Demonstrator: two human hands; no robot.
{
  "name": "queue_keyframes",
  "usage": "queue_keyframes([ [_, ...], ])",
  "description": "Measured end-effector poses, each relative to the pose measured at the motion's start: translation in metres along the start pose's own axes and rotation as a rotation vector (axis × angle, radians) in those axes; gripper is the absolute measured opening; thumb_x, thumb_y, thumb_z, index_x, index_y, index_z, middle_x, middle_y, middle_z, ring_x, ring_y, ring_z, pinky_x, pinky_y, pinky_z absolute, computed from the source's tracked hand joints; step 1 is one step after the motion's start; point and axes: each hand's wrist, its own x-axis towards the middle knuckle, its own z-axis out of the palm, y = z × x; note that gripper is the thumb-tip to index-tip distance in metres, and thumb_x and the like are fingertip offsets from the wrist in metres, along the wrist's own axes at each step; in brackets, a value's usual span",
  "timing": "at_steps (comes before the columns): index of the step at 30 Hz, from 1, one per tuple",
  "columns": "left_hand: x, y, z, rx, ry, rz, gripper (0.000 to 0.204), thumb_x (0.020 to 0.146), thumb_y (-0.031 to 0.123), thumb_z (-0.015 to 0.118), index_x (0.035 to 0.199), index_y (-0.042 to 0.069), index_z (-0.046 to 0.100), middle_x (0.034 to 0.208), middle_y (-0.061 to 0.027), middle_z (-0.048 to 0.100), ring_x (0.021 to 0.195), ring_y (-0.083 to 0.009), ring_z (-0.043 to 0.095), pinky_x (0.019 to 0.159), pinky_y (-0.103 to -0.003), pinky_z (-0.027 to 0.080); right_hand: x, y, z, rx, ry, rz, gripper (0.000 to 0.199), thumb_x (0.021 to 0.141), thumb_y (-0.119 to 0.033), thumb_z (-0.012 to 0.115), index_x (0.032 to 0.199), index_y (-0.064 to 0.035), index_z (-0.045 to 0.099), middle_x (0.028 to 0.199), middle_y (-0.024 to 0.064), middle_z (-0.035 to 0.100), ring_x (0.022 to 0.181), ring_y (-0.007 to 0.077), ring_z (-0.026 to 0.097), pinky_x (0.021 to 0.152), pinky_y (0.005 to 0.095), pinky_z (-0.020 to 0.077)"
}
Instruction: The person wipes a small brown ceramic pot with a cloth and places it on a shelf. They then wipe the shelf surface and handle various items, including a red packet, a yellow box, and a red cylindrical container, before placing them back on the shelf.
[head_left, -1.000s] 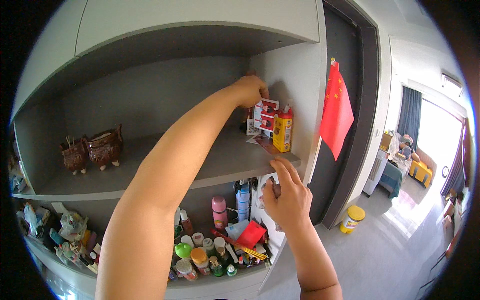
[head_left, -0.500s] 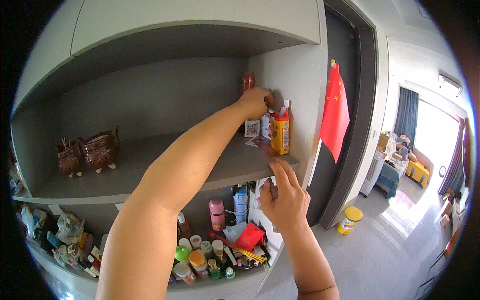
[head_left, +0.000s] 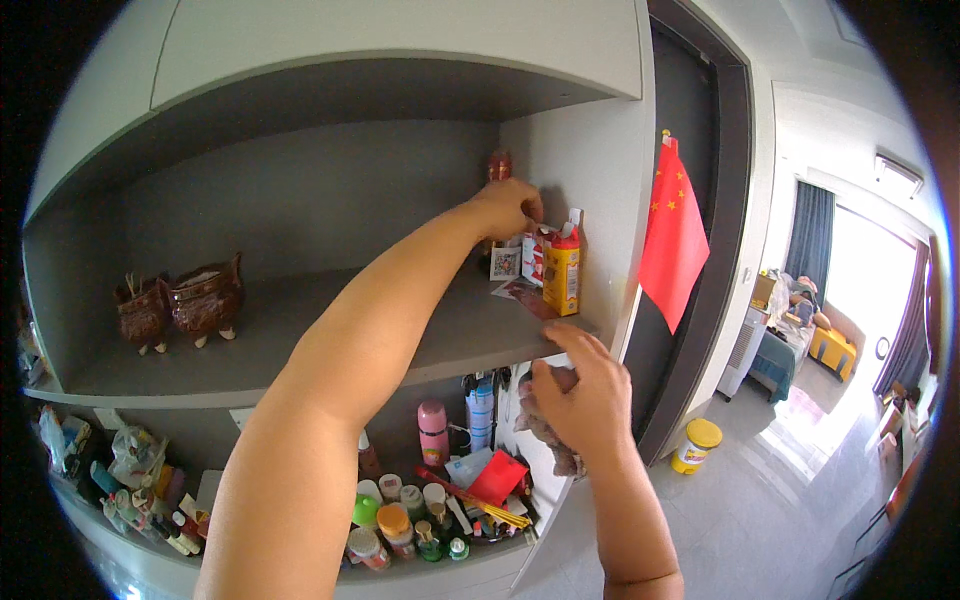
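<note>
My left hand (head_left: 508,208) reaches to the right end of the shelf, its fingers bent down at the top of a small white and red box (head_left: 532,259). What its fingertips grip, if anything, is hidden. Beside that box stands a yellow and red carton (head_left: 563,280) with its top flaps up. A card with a square code (head_left: 505,264) leans close by, and a dark red bottle-like thing (head_left: 500,166) rises behind my hand. Just off the shelf's front edge, my right hand (head_left: 588,392) holds a crumpled grey-brown cloth (head_left: 545,425) that hangs below the palm.
Two brown footed pots (head_left: 205,302) stand at the shelf's left. Below, jars (head_left: 395,525), a pink flask (head_left: 433,433) and a red packet (head_left: 498,478) crowd the lower shelf. A red flag (head_left: 674,240) hangs right of the cabinet; a yellow bucket (head_left: 696,446) sits on the floor.
My left hand has dropped slightly toward the small box. My right hand has moved a little right and down, and more of the cloth shows beneath it.
</note>
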Motion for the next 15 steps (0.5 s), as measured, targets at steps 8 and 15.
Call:
queue_keyframes([
  [8,0.003,-0.008,-0.021,-0.257,0.023,-0.126,0.014,0.083,0.003,0.067,0.097,0.004,0.064,0.092,-0.0069,0.066,0.081,-0.0178,0.066,0.067,-0.033,0.058,0.018,-0.007,-0.019,-0.086,-0.174,0.160,0.048,0.078,-0.024,0.066,0.122,-0.0073,0.059,0.112,0.0201,0.062,0.093,0.0369,0.066,0.081,0.0439,0.0527],
  [15,0.008,-0.003,-0.012,-0.187,0.047,-0.010,0.013,0.083,0.002,0.065,0.096,0.003,0.065,0.088,-0.0070,0.066,0.076,-0.0166,0.065,0.065,-0.031,0.055,0.044,-0.021,-0.016,-0.430,-0.119,0.032,0.054,0.077,-0.030,0.065,0.127,-0.0093,0.056,0.122,0.0217,0.053,0.106,0.0400,0.059,0.079,0.0493,0.0522],
])
